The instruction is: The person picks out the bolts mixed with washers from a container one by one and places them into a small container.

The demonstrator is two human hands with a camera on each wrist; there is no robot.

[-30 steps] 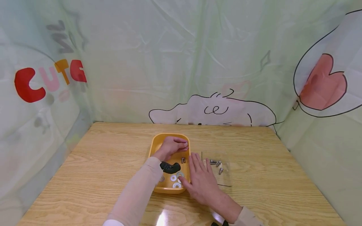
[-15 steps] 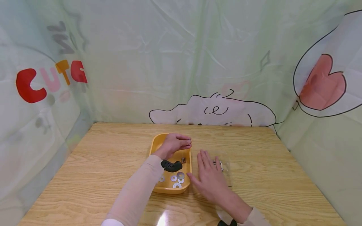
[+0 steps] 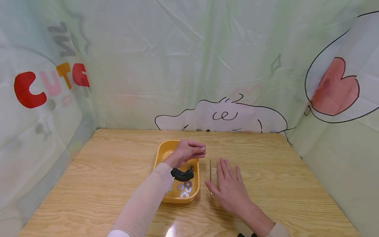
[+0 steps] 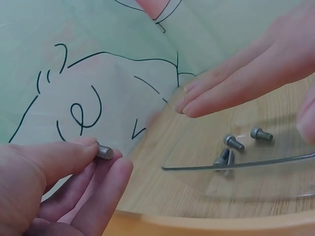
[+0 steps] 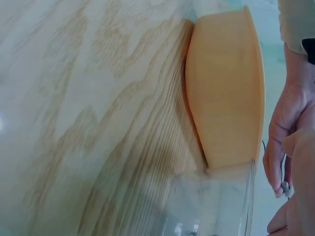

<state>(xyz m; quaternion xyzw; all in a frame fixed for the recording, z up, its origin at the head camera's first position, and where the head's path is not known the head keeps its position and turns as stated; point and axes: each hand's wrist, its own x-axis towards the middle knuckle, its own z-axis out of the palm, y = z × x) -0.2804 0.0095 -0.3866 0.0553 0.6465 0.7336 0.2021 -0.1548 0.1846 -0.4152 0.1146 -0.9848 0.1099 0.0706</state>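
Note:
My left hand [image 3: 187, 152] pinches a small metal screw [image 4: 105, 152] between thumb and fingers, its threaded end showing in the left wrist view. The hand is above the right rim of a yellow-orange tray [image 3: 177, 200]. With fingers straight, my right hand [image 3: 230, 189] hovers over a clear plastic box [image 4: 236, 164], hiding most of it in the head view. Several socket-head screws [image 4: 262, 134] lie inside that box. Flat washers [image 3: 184, 195] and a few short metal screws [image 3: 191, 168] lie in the tray.
Both containers stand side by side on a wooden table [image 3: 103, 171]. A printed sheet [image 3: 133, 82] hangs behind and along both sides. The black wrist device [image 3: 182, 175] on my left arm covers part of the tray.
My left hand has moved right with the screw, from inside the tray to its right rim. My right hand has slid right, away from the tray's side, over the clear box.

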